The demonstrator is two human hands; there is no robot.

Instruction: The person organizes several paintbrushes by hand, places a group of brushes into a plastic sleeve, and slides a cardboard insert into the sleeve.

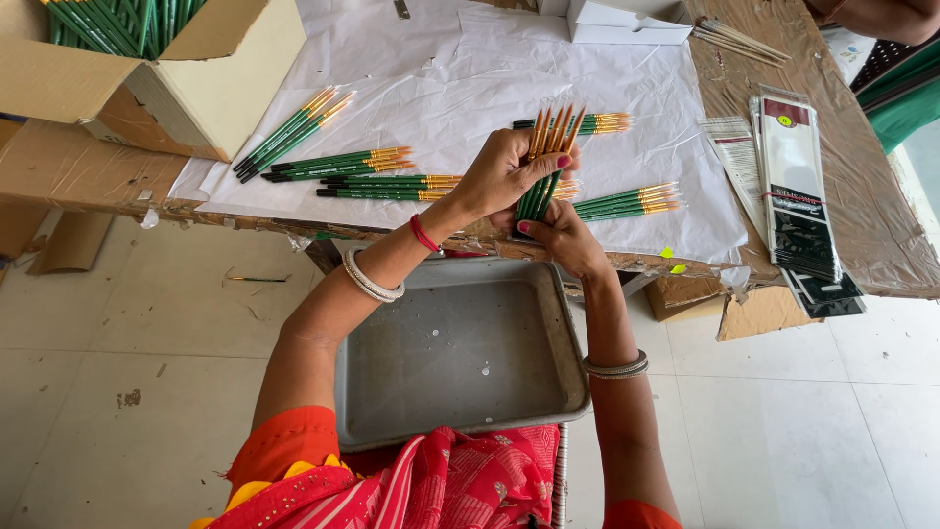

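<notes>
A fanned bundle of green-handled brushes with gold ferrules point(544, 167) stands upright, clamped in the left hand point(504, 174), with the right hand point(563, 240) pinching the handle ends just below. A loose grip could likely spill brushes into the grey metal tray point(563, 333) beneath. Sorted brush bundles point(377, 176) lie left on white paper point(460, 69); packaging sleeves point(798, 196) lie right.

In my left hand point(504, 176) and right hand point(560, 238) sit glossy green brushes point(541, 176) with shiny copper-coloured metal ferrules. Under my grip lies thin, creased white paper point(470, 78), matt. Below my wrists, a dull grey metal tray point(558, 323), scuffed. Right of my grip: slick clear plastic sleeves point(798, 186) on rough brown cardboard point(881, 225).
</notes>
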